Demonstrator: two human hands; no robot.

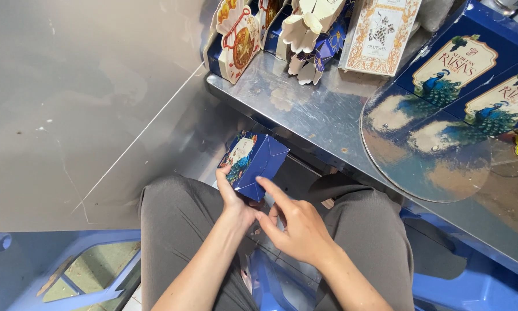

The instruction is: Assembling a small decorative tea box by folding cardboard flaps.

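Bench: a steel bench point(322, 115) ran across the upper right, its near edge slanting down to the right above the person's knees.
Round plate: a shiny round metal plate point(426, 155) lay flat near the bench's near edge, mirroring the boxes behind it.
Peacock boxes: two large blue boxes with peacock labels point(472, 69) stood at the bench's far right side, just behind the round plate.
Cream box: a cream carton with a grape picture point(382, 34) stood at the far edge, between the peacock boxes and the folded cartons.
Folded cartons: small scallop-topped gift cartons point(241, 40) were clustered at the bench's far left corner.
Lap: the person sat in grey trousers point(178, 230), knees under the bench's near edge, over a blue plastic stool point(483, 288).
Small blue box: a small blue carton point(256, 164) was held off the bench, in the air above the lap, tilted, its plain folded bottom flaps turned towards the camera.
Left hand: the left hand point(236, 201) had its grip closed round the box's lower left side, thumb on the printed face.
Right hand: the right hand point(296, 227) had a loose, half-open grip that held nothing; only its outstretched index finger point(270, 190) touched the box's lower flap.
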